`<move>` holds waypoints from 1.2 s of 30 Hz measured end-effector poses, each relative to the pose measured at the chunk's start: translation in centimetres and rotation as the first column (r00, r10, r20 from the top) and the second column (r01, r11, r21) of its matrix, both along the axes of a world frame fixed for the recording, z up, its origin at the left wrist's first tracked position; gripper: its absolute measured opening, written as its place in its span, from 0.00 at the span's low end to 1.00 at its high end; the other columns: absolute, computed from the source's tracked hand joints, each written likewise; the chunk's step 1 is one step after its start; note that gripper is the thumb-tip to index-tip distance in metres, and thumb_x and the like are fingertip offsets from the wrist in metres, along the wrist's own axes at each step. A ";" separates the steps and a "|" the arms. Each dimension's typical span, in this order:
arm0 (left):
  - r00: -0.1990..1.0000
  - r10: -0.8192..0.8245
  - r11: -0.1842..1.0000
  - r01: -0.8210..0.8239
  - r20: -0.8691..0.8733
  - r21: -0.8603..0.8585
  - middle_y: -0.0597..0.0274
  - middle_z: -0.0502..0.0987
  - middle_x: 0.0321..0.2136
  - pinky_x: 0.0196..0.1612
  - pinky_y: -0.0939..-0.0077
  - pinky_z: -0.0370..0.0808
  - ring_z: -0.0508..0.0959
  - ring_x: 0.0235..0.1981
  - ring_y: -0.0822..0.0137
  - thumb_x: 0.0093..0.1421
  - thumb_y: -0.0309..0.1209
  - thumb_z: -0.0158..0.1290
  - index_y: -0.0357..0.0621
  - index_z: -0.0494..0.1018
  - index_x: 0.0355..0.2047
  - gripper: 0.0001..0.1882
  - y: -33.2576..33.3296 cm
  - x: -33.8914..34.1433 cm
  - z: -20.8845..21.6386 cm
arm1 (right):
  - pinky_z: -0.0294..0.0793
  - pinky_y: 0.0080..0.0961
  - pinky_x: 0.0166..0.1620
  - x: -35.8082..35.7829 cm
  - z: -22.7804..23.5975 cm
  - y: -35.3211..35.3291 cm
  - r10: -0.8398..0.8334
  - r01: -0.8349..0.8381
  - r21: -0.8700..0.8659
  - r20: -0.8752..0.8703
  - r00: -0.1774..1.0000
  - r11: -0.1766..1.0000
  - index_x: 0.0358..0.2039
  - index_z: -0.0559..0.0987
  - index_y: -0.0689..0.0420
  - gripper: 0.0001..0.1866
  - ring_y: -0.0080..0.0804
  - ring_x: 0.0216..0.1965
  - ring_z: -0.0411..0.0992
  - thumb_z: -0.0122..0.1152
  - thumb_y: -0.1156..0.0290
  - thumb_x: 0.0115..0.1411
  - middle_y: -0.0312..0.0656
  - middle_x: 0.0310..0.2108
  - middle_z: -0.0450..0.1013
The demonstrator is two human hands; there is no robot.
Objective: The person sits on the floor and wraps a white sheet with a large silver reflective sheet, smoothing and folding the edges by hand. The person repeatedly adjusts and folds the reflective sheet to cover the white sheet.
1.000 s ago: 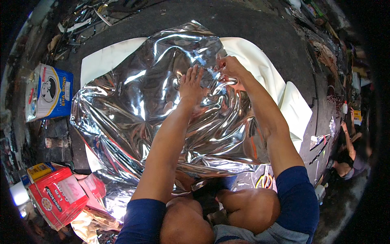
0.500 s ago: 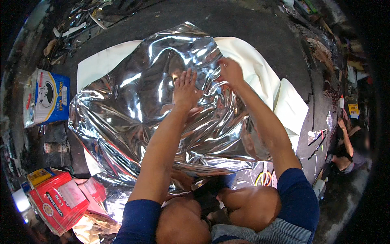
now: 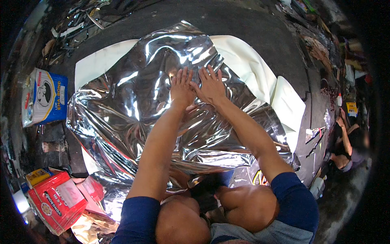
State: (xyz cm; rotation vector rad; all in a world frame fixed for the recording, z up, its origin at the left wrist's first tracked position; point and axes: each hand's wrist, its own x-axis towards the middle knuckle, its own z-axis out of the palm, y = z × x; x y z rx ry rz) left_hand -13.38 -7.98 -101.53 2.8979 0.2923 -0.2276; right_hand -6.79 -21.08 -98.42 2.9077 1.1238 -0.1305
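Evidently the work was laid out low, on a dark grey surface point(image 3: 264, 34) in a cluttered room, with the wearer's bent knees point(image 3: 252, 205) close to its near edge. A blue-and-white rectangular tin point(image 3: 46, 97) stood beside the left edge, and a battered red tin point(image 3: 57, 201) sat tilted by the near left corner, next to crumpled brown paper point(image 3: 87, 229). Toward the near right corner lay a yellow-handled tool point(image 3: 259, 177), partly hidden by the right arm. Farther right, well past the right edge, another person point(image 3: 345, 142) sat or crouched near a small yellow box point(image 3: 352, 108).

The left hand point(image 3: 182, 91) and right hand point(image 3: 210, 89) lay side by side, flat and palm down, fingers extended, on the silver film point(image 3: 146, 101) in the middle of the surface. Neither gripped anything. The right thumb pointed at the left hand; whether the two touched could not be told.

The film was thin and mirror-bright, smoother toward the far edge and gathered into sharp, branching creases nearer the knees. Beneath it a matt white sheet point(image 3: 239, 57) showed at both sides, flat at the far left and rippled into soft folds at the right.
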 end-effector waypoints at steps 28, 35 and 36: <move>0.998 0.012 0.999 -0.009 0.054 -0.052 0.59 0.36 0.75 0.74 0.58 0.41 0.39 0.75 0.58 0.67 0.56 0.41 0.51 0.41 0.74 0.43 0.1 -0.5 -0.2 | 0.41 0.51 0.72 1.8 3.0 -1.0 0.117 -0.122 -0.074 -0.074 0.990 0.990 0.59 0.75 0.58 0.33 0.42 0.67 0.59 0.42 0.43 0.69 0.44 0.61 0.70; 0.999 -0.014 1.000 0.014 -0.030 -0.024 0.60 0.35 0.75 0.74 0.58 0.41 0.38 0.75 0.58 0.68 0.56 0.40 0.51 0.37 0.74 0.43 0.0 -0.4 0.4 | 0.41 0.52 0.71 0.9 1.3 -1.7 0.127 -0.130 0.032 0.078 0.989 0.991 0.61 0.73 0.57 0.33 0.41 0.71 0.53 0.40 0.44 0.69 0.41 0.63 0.68; 0.999 -0.008 1.000 0.008 -0.039 -0.008 0.60 0.34 0.75 0.74 0.58 0.41 0.38 0.75 0.58 0.68 0.56 0.40 0.52 0.36 0.74 0.43 0.0 -0.3 0.3 | 0.40 0.53 0.71 1.4 1.3 -1.4 0.128 -0.131 0.029 0.089 0.988 0.991 0.62 0.72 0.56 0.34 0.40 0.72 0.52 0.38 0.43 0.70 0.41 0.65 0.67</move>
